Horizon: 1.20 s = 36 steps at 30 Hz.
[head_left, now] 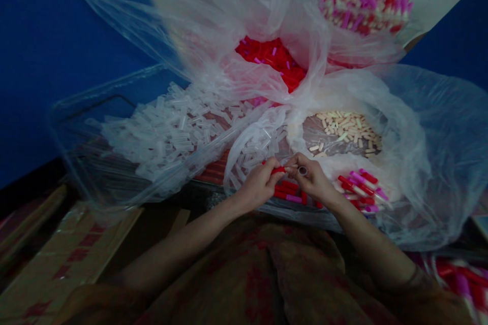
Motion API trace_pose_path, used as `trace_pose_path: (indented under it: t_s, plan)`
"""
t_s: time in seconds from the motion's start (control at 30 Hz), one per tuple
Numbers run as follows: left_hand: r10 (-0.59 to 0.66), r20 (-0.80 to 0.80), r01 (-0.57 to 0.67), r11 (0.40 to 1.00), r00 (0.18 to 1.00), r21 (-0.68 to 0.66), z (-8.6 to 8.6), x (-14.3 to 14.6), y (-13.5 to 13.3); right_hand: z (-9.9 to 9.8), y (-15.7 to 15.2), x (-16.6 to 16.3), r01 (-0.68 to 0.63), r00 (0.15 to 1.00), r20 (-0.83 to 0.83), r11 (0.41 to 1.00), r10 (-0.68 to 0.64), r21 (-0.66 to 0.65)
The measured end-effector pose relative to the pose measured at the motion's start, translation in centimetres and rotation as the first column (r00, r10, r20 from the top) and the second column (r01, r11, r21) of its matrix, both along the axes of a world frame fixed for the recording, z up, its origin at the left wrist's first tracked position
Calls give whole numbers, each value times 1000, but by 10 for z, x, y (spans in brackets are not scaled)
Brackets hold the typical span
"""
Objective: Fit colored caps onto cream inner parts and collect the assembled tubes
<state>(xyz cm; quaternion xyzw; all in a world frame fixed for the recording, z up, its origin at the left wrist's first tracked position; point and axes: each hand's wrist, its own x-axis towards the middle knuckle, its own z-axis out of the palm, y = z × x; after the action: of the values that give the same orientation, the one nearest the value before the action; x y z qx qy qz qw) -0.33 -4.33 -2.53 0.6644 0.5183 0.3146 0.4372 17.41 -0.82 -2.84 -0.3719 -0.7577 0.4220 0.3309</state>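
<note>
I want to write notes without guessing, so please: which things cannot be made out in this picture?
In the head view:
- Small red plastic piece: partly hidden by the left hand.
- Red print on brown cardboard: too blurred to read.
- Red, pink and white plastic pieces, lower right: cut off by the right edge.

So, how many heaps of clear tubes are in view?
2: a big heap in the tray, and a smaller one in the bag just beyond the left hand. Others may be hidden.
</note>
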Motion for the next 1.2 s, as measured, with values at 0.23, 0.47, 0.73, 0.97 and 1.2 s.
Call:
trace_pose_path:
  t_s: [0.23, 0.47, 0.73, 0.97, 1.2]
  plan:
    - [22, 54, -20, 999, 998, -50, -18, -16, 1, -1, 10, 23, 112, 948, 286, 986, -143, 121]
    - [16, 61, -15, 1000, 998, -20, -12, -8, 0, 11, 8, 14, -149, 543, 776, 873, -321, 465]
    - [7, 85, -1, 998, 996, -64, -8, -2, 0, 15, 4, 5, -154, 469, 795, 851, -385, 503]
    - [-20, 130, 27, 998, 991, -53, -8, 3, 4, 16, -4, 5, -187, 702, 690, 890, -176, 417]
    - [-64, 162, 75, 995, 985, -63, -4, -3, 7, 24, -4, 25, -137, 947, 319, 933, 25, 333]
